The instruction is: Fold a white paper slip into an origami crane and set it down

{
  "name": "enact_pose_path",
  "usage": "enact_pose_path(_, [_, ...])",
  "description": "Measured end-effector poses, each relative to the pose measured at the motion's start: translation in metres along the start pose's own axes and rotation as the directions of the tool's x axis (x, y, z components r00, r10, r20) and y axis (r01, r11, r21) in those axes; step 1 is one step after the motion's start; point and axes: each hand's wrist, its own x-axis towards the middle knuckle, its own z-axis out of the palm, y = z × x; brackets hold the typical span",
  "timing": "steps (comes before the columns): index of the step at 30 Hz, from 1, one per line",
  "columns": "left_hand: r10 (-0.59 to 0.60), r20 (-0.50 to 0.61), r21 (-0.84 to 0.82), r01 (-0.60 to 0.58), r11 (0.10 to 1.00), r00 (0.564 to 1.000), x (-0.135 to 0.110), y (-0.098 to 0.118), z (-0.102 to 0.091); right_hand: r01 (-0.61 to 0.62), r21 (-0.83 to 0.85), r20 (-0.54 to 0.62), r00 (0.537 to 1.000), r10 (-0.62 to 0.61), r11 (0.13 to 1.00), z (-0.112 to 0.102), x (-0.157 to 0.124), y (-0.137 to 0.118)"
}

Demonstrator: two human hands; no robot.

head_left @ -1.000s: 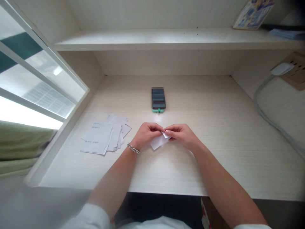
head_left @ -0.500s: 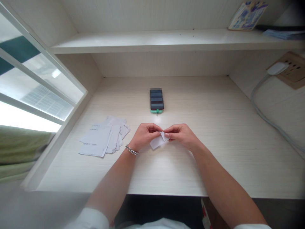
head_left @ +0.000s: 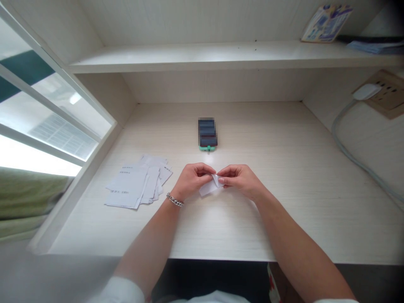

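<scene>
A small piece of white paper (head_left: 208, 189) with a folded-over flap is held between my two hands, just above the desk (head_left: 227, 227). My left hand (head_left: 193, 179) pinches its upper left part between thumb and fingers. On the other side, my right hand (head_left: 241, 180) pinches the folded corner, thumb in front. The fingertips of both hands nearly meet at the top of the fold and hide part of the paper. To the left of my left hand lies a loose pile of white paper sheets (head_left: 131, 185), some with printed lines.
A pixelated dark phone-like device (head_left: 207, 132) with a green lower edge lies beyond my hands. A shelf (head_left: 202, 54) overhangs the back, bearing a colourful booklet (head_left: 326, 23). On the right wall, a socket (head_left: 388, 92) holds a white plug with a grey cable (head_left: 353, 158). A window (head_left: 53, 109) stands left.
Both hands keep their pinch on the paper and have barely moved. The paper's lower edge has tilted up slightly. The whole view has shifted a little.
</scene>
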Motion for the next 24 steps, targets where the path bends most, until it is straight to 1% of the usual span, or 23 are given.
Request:
enact_pose_path(5, [-0.002,0.012,0.001,0.002,1.000,1.000,-0.0003,0.0004,-0.0001,-0.009,-0.008,-0.005,1.000,0.009,1.000,0.0002,-0.0004,-0.0007])
enact_pose_path(13, [0.031,0.048,0.053,-0.033,0.998,0.998,0.0007,-0.0013,-0.0027,-0.003,0.009,-0.037,0.999,0.003,1.000,0.0004,0.0005,0.0009])
enact_pose_path(20, [0.027,0.060,-0.039,-0.024,0.999,0.998,0.0025,-0.0011,-0.0048,0.003,0.007,-0.050,0.999,-0.003,1.000,0.0023,-0.0004,-0.0011])
enact_pose_path(24, [-0.040,0.078,-0.104,0.048,0.993,0.996,0.0029,-0.0003,-0.0052,0.002,0.013,-0.060,0.998,-0.001,1.000,0.0027,-0.0010,-0.0017])
